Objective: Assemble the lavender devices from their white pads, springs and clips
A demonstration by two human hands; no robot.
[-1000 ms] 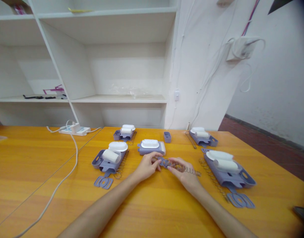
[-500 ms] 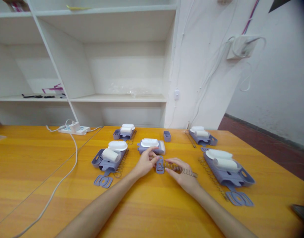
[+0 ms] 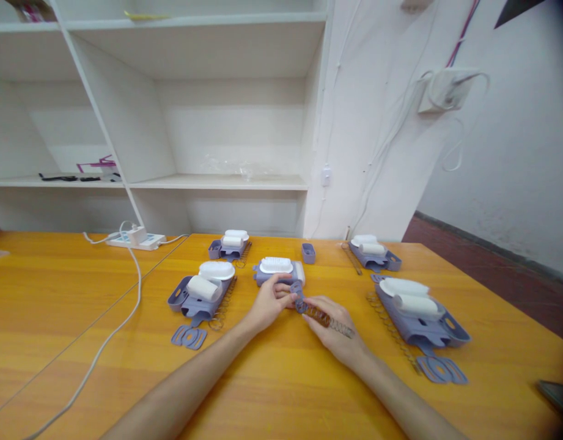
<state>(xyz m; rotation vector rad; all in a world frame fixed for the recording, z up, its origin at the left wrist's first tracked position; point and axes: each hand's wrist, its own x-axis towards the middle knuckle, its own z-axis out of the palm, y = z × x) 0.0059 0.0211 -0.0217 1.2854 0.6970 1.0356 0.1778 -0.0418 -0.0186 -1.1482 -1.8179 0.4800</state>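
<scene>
Between the fingers of my left hand (image 3: pixel 271 304) is a small flat purple-grey plastic piece with slots (image 3: pixel 296 292). My right hand (image 3: pixel 334 327) is closed around a long metal coil spring (image 3: pixel 329 319), whose far end touches the plastic piece. The spring's near end lies along the back of my right fingers. Just beyond my left fingertips stands a purple-grey housing (image 3: pixel 263 278) topped with a white ribbed oval part (image 3: pixel 276 265). My fingers partly cover the plastic piece.
Similar sets of purple housings with white rolls stand at left (image 3: pixel 203 293), back left (image 3: pixel 234 243), back right (image 3: pixel 370 250) and right (image 3: pixel 419 311). Springs and flat slotted pieces (image 3: pixel 189 337) lie by them. A small purple box (image 3: pixel 309 252) and a power strip (image 3: pixel 139 239) sit farther back.
The flat piece in my left hand has tilted, and the spring's end now meets it. My right hand has come slightly left with the spring.
</scene>
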